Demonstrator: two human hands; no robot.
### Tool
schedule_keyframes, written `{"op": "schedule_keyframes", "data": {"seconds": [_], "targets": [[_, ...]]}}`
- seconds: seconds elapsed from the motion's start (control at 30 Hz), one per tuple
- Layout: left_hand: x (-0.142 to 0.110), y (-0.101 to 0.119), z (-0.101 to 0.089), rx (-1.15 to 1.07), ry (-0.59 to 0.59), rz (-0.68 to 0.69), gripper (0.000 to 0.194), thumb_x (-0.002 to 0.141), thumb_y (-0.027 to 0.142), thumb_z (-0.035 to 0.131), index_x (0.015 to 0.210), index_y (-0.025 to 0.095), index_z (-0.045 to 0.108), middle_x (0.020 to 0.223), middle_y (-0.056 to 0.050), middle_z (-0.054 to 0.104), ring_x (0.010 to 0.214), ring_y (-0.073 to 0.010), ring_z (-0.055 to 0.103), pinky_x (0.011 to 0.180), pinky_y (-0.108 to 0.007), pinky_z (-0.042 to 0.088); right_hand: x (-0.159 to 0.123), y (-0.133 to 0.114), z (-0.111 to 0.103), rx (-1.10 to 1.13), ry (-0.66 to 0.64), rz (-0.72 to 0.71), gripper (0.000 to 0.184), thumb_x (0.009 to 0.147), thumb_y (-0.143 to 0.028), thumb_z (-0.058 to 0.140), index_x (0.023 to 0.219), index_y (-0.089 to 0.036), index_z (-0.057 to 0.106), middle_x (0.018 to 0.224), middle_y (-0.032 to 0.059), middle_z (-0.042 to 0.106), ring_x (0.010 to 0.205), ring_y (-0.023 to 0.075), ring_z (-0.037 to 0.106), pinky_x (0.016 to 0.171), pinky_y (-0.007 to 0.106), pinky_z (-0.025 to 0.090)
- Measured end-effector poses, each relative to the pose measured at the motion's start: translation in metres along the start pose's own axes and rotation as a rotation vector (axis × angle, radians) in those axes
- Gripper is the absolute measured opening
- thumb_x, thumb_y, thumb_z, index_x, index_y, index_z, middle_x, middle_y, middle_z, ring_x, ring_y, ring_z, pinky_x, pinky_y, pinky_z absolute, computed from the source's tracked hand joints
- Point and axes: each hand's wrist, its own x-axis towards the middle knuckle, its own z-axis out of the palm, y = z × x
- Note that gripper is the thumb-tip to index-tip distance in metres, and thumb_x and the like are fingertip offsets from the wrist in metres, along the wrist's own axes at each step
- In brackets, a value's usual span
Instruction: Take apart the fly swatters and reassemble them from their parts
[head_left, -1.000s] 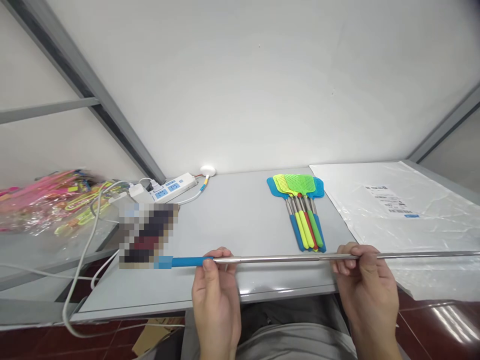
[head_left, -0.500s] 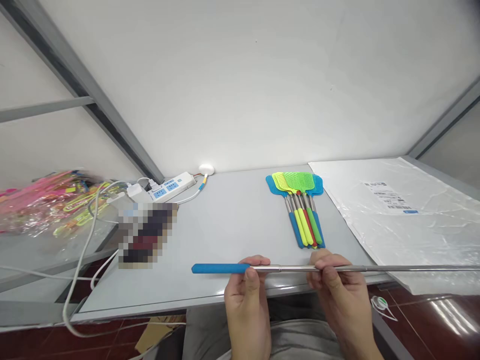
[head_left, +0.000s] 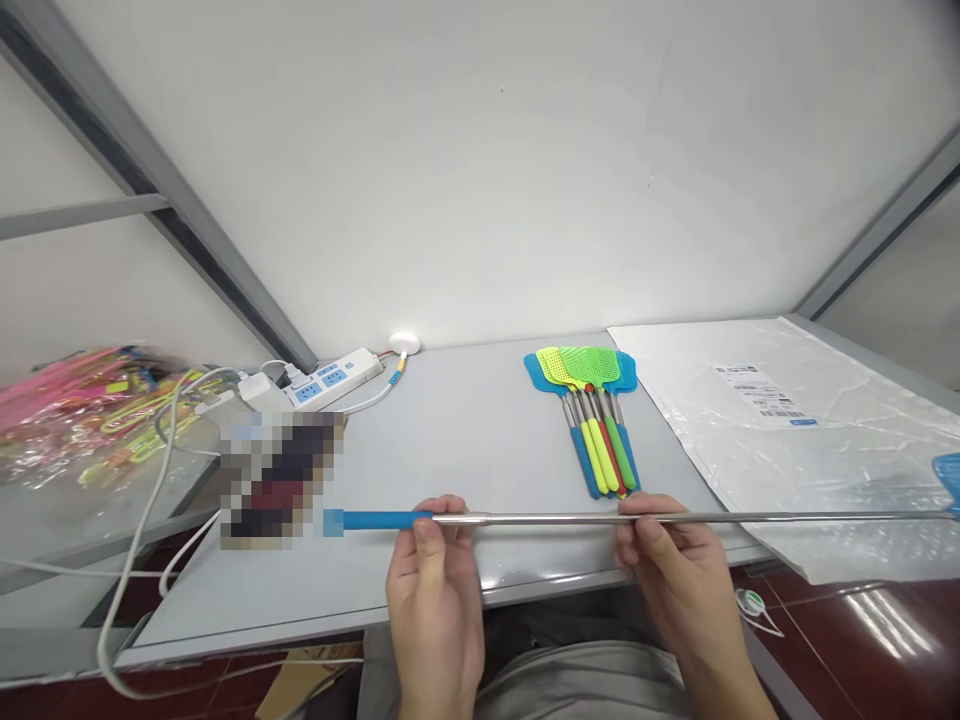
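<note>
A long telescopic fly swatter [head_left: 555,519] lies level across my view, above the front edge of the table. My left hand [head_left: 436,590] is closed on it where the blue grip meets the metal rod, thumb on top. Farther right, my right hand [head_left: 675,570] pinches the thin steel rod between thumb and fingers. The swatter's blue head [head_left: 947,480] shows only in part at the right edge. Behind my hands, a fanned pile of short fly swatters [head_left: 592,420] in blue, yellow, green and red rests on the table.
A white plastic mailing bag [head_left: 735,440] with a label covers the table's right side. On the left are a power strip [head_left: 337,378] with plugs and cables, a pixelated dark object [head_left: 289,480], and colourful items in clear bags [head_left: 97,410]. A white cable [head_left: 120,600] hangs over the table's left edge.
My left hand has moved left with the blue grip, so my hands are farther apart. The swatter has shifted left, and its blue head has come into view at the right.
</note>
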Motion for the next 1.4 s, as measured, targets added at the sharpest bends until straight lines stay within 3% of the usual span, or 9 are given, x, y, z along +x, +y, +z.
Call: {"op": "schedule_keyframes", "data": {"seconds": [0.17, 0.37, 0.5, 0.8, 0.97, 1.17, 1.4], "targets": [[0.025, 0.016, -0.002, -0.066, 0.049, -0.021, 0.018, 0.085, 0.036, 0.071, 0.087, 0.019, 0.07, 0.092, 0.0, 0.066, 0.083, -0.0111, 0.061, 0.082, -0.029, 0.055, 0.009, -0.009, -0.008, 0.042, 0.105, 0.032, 0.019, 0.079, -0.035, 0.077, 0.09, -0.021, 0.074, 0.063, 0.0006, 0.058, 0.055, 0.0097, 0.051, 0.052, 0.023, 0.044], [0.051, 0.035, -0.013, -0.143, 0.093, -0.043, 0.017, 0.093, 0.031, 0.06, 0.086, 0.018, 0.069, 0.092, 0.001, 0.066, 0.079, -0.0095, 0.061, 0.083, -0.031, 0.055, 0.022, -0.019, -0.021, 0.08, 0.261, -0.053, 0.02, 0.076, -0.034, 0.079, 0.088, -0.019, 0.073, 0.063, -0.001, 0.056, 0.055, 0.0075, 0.049, 0.05, 0.02, 0.044], [0.057, 0.041, -0.016, -0.172, 0.101, -0.018, 0.019, 0.095, 0.032, 0.057, 0.086, 0.019, 0.068, 0.092, 0.003, 0.067, 0.077, -0.0087, 0.061, 0.08, -0.028, 0.055, 0.026, -0.02, -0.021, 0.077, 0.277, -0.081, 0.02, 0.075, -0.033, 0.08, 0.086, -0.018, 0.072, 0.064, -0.0005, 0.057, 0.057, 0.0078, 0.051, 0.05, 0.019, 0.044], [0.047, 0.039, -0.01, -0.158, 0.135, 0.034, 0.017, 0.092, 0.034, 0.061, 0.084, 0.021, 0.068, 0.09, 0.004, 0.065, 0.08, -0.0104, 0.061, 0.079, -0.03, 0.056, 0.021, -0.018, -0.024, 0.05, 0.273, -0.11, 0.02, 0.072, -0.032, 0.083, 0.081, -0.019, 0.071, 0.071, 0.0004, 0.059, 0.057, 0.0072, 0.051, 0.049, 0.019, 0.043], [0.034, 0.028, -0.007, -0.122, 0.1, 0.077, 0.02, 0.079, 0.038, 0.076, 0.085, 0.021, 0.068, 0.088, 0.003, 0.065, 0.081, -0.0112, 0.061, 0.077, -0.027, 0.056, 0.017, -0.012, -0.023, 0.03, 0.217, -0.094, 0.016, 0.074, -0.031, 0.082, 0.081, -0.02, 0.072, 0.075, 0.0002, 0.059, 0.056, 0.0061, 0.051, 0.05, 0.019, 0.042], [0.005, -0.002, 0.004, -0.069, 0.027, -0.038, 0.029, 0.071, 0.041, 0.083, 0.086, 0.02, 0.069, 0.089, 0.001, 0.065, 0.082, -0.012, 0.062, 0.077, -0.028, 0.056, 0.006, 0.004, -0.002, -0.03, 0.009, -0.013, 0.011, 0.077, -0.031, 0.079, 0.083, -0.023, 0.074, 0.076, 0.0003, 0.062, 0.054, 0.0061, 0.052, 0.05, 0.019, 0.041], [0.004, -0.006, 0.005, -0.042, 0.013, -0.121, 0.024, 0.077, 0.038, 0.078, 0.09, 0.02, 0.069, 0.093, -0.002, 0.067, 0.082, -0.0129, 0.063, 0.076, -0.029, 0.057, 0.002, 0.007, -0.001, -0.095, -0.005, 0.048, 0.018, 0.077, -0.033, 0.079, 0.09, -0.023, 0.074, 0.066, -0.001, 0.059, 0.059, 0.009, 0.052, 0.055, 0.021, 0.043]]}}
